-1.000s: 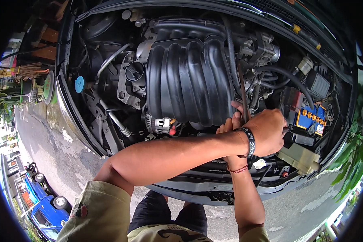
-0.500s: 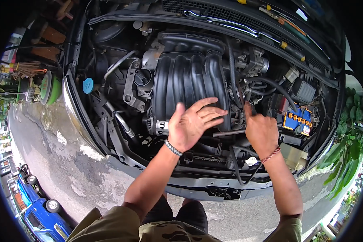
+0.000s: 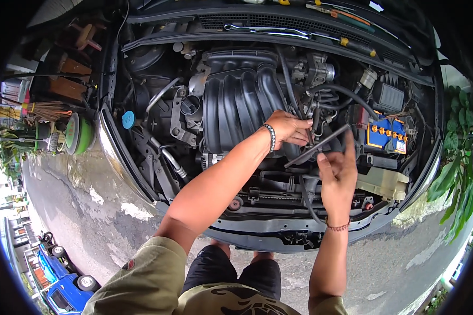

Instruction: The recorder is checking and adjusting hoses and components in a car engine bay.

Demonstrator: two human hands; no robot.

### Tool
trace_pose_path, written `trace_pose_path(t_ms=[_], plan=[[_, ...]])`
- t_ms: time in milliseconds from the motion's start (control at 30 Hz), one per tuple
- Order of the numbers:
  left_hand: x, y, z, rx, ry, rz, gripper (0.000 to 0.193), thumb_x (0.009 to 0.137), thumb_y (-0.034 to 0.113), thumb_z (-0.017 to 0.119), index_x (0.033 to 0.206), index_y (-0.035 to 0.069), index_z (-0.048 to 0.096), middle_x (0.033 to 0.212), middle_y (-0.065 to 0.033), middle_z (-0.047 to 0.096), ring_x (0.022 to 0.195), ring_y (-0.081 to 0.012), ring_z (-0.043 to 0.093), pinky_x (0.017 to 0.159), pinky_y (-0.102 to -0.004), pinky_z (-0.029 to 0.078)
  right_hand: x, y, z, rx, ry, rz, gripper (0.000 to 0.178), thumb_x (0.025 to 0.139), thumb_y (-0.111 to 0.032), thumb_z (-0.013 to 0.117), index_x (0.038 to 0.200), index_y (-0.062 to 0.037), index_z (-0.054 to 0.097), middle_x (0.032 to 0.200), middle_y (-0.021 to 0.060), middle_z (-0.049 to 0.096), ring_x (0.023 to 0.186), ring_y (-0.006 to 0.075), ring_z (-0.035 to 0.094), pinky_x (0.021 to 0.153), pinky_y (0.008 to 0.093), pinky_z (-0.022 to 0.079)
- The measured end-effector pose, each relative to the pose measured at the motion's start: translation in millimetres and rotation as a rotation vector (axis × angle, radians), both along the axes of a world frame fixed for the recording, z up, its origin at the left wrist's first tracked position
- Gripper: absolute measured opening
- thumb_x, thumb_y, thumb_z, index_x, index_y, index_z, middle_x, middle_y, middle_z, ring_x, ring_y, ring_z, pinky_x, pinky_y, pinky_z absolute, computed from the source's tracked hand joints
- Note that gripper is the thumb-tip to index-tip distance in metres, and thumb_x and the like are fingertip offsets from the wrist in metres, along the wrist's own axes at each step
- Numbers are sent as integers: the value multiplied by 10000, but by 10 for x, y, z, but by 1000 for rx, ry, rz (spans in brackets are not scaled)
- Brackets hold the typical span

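Observation:
My left hand (image 3: 290,129) reaches over the right side of the black intake manifold (image 3: 244,100). Its fingers are closed round the upright dark shaft of what looks like a T-handle wrench (image 3: 318,146). The wrench's grey crossbar slants up to the right, clear of the manifold. Just below that bar is my right hand (image 3: 337,170), its index finger stretched out and blurred beside the bar's upper end, thumb apart. No grip on the bar shows there. Where the shaft's lower end sits is hidden among hoses and engine parts.
The battery (image 3: 386,135), with an orange and blue top, sits right of my hands, behind a cream plastic reservoir (image 3: 383,184). A black hose (image 3: 347,93) arches above them. Long wrenches (image 3: 268,30) and screwdrivers (image 3: 344,41) lie along the cowl. A blue cap (image 3: 127,119) is at left.
My left hand has moved right from open over the manifold to the wrench shaft. My right hand has come off the wrench, and the crossbar has turned to a steeper slant.

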State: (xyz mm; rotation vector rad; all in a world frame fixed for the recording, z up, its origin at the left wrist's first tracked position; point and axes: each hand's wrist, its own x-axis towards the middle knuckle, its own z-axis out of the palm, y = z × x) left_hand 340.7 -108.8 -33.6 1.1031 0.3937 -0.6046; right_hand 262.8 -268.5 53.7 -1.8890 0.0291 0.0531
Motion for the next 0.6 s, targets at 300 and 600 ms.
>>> trace_pose_path(t_ms=[300,600], plan=[[87,37,-175,-215,11,-165,409,890,263,710,1091,-82,624,1086,-217,682,1029,-294,677,942,-399,531,-231,123,-238,-87,266,331,461,993,-175,541,1421,-25,459,541,7,517,476,40,444,453,208,363],[145,3,-220,-643,42,-5,321,980,91,447,1142,-167,548,1170,-296,615,1118,-375,626,985,-425,519,-53,-44,-463,563,496,-247,500,1031,-296,453,1468,-77,351,790,69,574,442,77,397,400,203,293]])
